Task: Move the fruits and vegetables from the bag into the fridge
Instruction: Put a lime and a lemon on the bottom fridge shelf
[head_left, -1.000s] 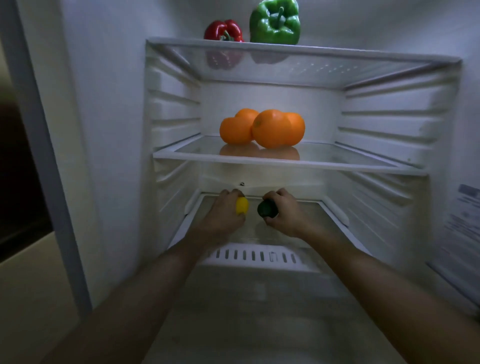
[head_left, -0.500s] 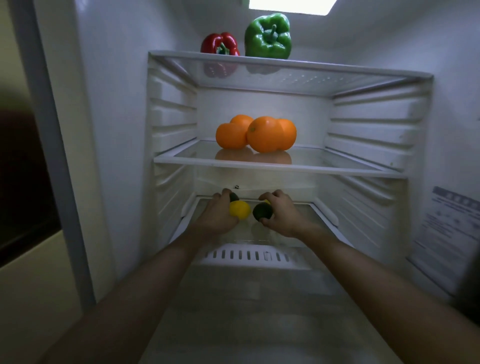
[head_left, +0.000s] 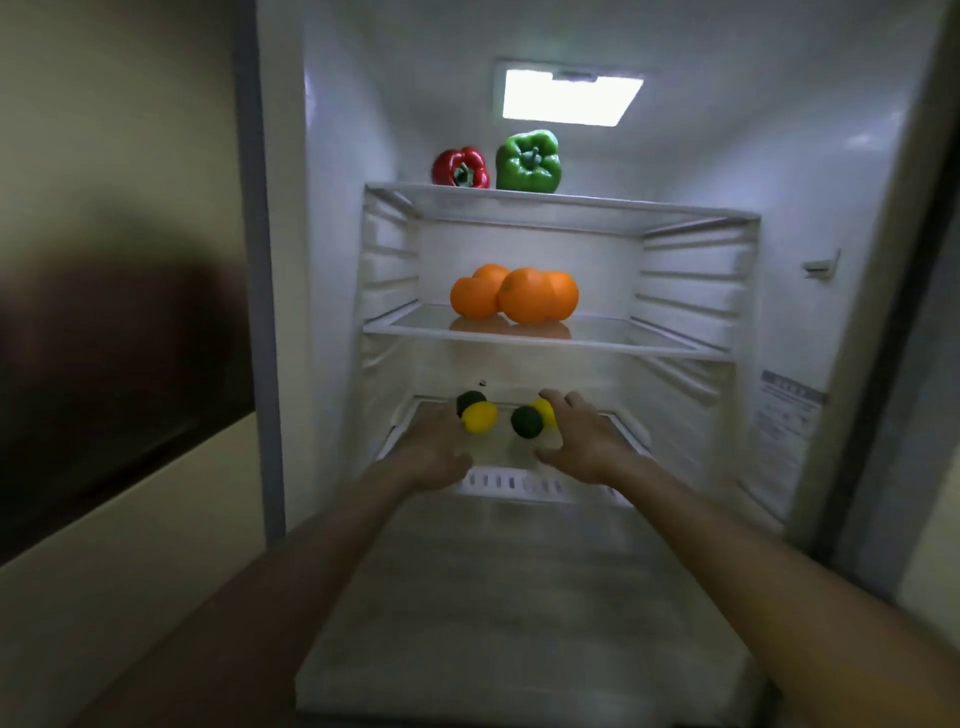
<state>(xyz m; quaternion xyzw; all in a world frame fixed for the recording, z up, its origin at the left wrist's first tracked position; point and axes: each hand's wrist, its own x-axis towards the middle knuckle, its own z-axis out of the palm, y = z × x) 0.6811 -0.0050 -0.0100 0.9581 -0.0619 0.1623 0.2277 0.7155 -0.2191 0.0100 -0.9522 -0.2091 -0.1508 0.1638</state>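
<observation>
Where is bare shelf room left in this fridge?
Top glass shelf: free from the green bell pepper to the right wall. Middle glass shelf: free right of the round oranges. Bottom shelf is crowded centrally: yellow lemons, dark green limes, left hand, right hand.

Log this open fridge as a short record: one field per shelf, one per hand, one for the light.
top shelf: red pepper and green pepper, side by side
middle shelf: cluster of oranges, touching one another
lower shelf: left lemon in front of left dark fruit; right lemon beside right dark fruit
left hand: open, fingers by the left lemon, no grip
right hand: open, fingers at the right lemon, contact unclear
light: on
</observation>
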